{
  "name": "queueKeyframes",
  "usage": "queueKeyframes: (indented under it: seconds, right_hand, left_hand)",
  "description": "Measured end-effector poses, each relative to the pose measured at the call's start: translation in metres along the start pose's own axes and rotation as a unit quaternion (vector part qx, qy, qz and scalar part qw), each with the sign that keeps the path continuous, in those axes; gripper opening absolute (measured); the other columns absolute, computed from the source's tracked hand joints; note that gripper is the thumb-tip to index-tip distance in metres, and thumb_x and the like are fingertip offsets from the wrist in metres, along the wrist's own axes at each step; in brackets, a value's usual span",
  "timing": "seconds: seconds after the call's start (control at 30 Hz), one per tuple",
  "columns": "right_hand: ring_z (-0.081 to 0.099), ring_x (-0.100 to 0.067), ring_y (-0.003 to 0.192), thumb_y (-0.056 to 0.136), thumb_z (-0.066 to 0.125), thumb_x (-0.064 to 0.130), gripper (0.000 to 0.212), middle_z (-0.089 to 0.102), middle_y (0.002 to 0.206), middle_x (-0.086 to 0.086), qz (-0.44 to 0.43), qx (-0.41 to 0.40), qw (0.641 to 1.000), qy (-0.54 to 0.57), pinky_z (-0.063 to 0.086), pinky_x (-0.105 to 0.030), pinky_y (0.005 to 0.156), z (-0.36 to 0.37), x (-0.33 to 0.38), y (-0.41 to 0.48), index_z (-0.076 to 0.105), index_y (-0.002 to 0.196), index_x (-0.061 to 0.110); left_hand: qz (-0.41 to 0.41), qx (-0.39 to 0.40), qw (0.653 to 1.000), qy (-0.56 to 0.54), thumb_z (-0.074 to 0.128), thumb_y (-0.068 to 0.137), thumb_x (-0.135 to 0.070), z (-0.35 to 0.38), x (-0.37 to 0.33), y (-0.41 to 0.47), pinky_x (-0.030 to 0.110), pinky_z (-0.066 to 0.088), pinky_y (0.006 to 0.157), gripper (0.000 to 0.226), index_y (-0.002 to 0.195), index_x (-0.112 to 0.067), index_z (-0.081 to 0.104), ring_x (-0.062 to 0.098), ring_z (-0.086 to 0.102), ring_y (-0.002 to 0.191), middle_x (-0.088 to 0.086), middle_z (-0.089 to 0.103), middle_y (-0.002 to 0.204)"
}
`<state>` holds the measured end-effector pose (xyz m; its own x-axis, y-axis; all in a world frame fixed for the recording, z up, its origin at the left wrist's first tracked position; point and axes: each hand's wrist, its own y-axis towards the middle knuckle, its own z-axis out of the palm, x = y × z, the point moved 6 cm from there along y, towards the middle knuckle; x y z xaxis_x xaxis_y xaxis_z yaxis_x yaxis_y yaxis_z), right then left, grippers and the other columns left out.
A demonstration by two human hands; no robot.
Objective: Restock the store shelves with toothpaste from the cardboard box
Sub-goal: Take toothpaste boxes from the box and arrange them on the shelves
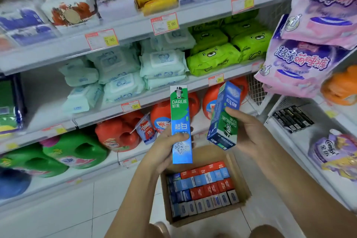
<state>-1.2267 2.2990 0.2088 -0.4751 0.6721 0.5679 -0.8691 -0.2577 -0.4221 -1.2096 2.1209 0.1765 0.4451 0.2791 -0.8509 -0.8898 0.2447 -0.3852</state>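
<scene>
Toothpaste box [180, 118] upright, clamped in left grip [166, 147]; second box [225, 116] at three o'clock, inverted, clamped in right grip [249, 131].

Bright, even store light — soft blur throughout, edges bowed and smeared.

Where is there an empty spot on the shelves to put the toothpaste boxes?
The biggest bare patch is on the middle shelf, between the dark packs at the far left and the mint wipes. Another is on the right-hand shelf, between the black packs and the purple Comfort bag. The green wipes row is packed tight.
</scene>
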Motion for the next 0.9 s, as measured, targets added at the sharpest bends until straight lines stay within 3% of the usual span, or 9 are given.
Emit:
queueKeyframes:
  seconds: [0.07,0.17,0.3,0.43,0.5,0.57,0.63,0.73,0.9]
  right_hand:
    - [0.071,-0.034,0.084,0.033,0.095,0.008,0.094,0.064,0.111,-0.021,0.014,0.036,0.997,0.063,0.059,-0.038,0.063,0.007,0.005,0.010,0.059,0.120,0.002]
    - [0.070,-0.033,0.072,0.034,0.094,0.004,0.100,0.062,0.104,-0.022,0.051,0.033,0.996,0.069,0.058,-0.037,0.059,0.009,0.012,0.025,0.055,0.126,0.000]
    - [0.066,-0.028,0.065,0.057,0.067,-0.003,0.051,0.064,0.077,-0.016,0.126,0.015,0.981,-0.149,0.057,-0.034,0.059,0.013,0.025,0.026,0.056,0.107,0.001]
    - [0.065,-0.027,0.082,0.056,0.070,0.010,0.054,0.070,0.090,-0.013,0.139,0.033,0.886,-0.441,0.051,-0.031,0.073,0.021,0.058,0.017,0.063,0.109,0.013]
    - [0.067,-0.016,0.083,0.051,0.074,0.017,0.065,0.072,0.101,-0.005,0.126,0.034,0.845,-0.519,0.049,-0.016,0.065,0.024,0.081,0.010,0.063,0.115,0.018]
    - [0.068,-0.013,0.091,0.052,0.080,0.019,0.062,0.070,0.108,-0.001,0.117,0.043,0.816,-0.565,0.051,-0.017,0.074,0.028,0.104,0.001,0.066,0.112,0.029]
    - [0.067,-0.016,0.100,0.063,0.081,0.011,0.051,0.067,0.113,0.000,0.119,0.074,0.815,-0.562,0.052,-0.028,0.088,0.040,0.122,-0.011,0.070,0.108,0.034]
    - [0.063,-0.024,0.108,0.066,0.079,0.010,0.051,0.063,0.120,-0.006,0.107,0.095,0.812,-0.566,0.052,-0.038,0.090,0.060,0.141,-0.024,0.068,0.112,0.028]
    - [0.064,-0.017,0.083,0.074,0.072,-0.008,0.041,0.067,0.096,-0.009,0.054,0.041,0.860,-0.506,0.052,-0.019,0.065,0.085,0.159,-0.038,0.060,0.107,0.012]
  left_hand:
    - [-0.002,0.009,1.000,0.008,0.065,0.068,-0.010,-0.004,-0.012,0.012,0.031,0.055,0.066,0.040,0.107,-0.006,0.059,0.019,0.063,0.070,0.008,0.067,0.088]
    - [-0.005,0.015,1.000,0.009,0.073,0.073,-0.008,-0.006,-0.028,0.027,0.033,0.055,0.071,0.038,0.108,-0.008,0.060,0.021,0.065,0.071,0.011,0.065,0.092]
    - [-0.027,-0.020,0.999,0.023,0.066,0.077,-0.024,-0.007,-0.043,0.040,0.031,0.055,0.069,0.038,0.112,-0.010,0.061,0.020,0.067,0.072,0.017,0.064,0.099]
    - [-0.029,-0.087,0.992,0.082,0.055,0.092,-0.036,-0.013,-0.063,0.038,0.032,0.052,0.069,0.030,0.110,-0.013,0.062,0.019,0.065,0.071,0.016,0.068,0.098]
    - [-0.023,-0.118,0.987,0.109,0.051,0.095,-0.036,-0.018,-0.077,0.031,0.032,0.049,0.071,0.026,0.108,-0.016,0.063,0.017,0.065,0.070,0.010,0.070,0.092]
    - [-0.023,-0.132,0.982,0.132,0.052,0.095,-0.036,-0.020,-0.089,0.023,0.034,0.045,0.075,0.029,0.112,-0.016,0.064,0.017,0.064,0.080,0.008,0.072,0.096]
    - [-0.034,-0.122,0.983,0.135,0.054,0.094,-0.035,-0.015,-0.100,0.015,0.032,0.049,0.076,0.030,0.110,-0.013,0.066,0.019,0.065,0.086,0.008,0.073,0.099]
    - [-0.050,-0.081,0.985,0.145,0.058,0.088,-0.035,0.005,-0.119,0.005,0.027,0.054,0.064,0.029,0.103,-0.011,0.066,0.021,0.067,0.075,0.007,0.072,0.086]
    - [-0.071,-0.014,0.982,0.176,0.063,0.079,-0.041,0.039,-0.134,-0.009,0.035,0.053,0.077,0.045,0.116,-0.016,0.064,0.023,0.069,0.088,0.009,0.072,0.101]
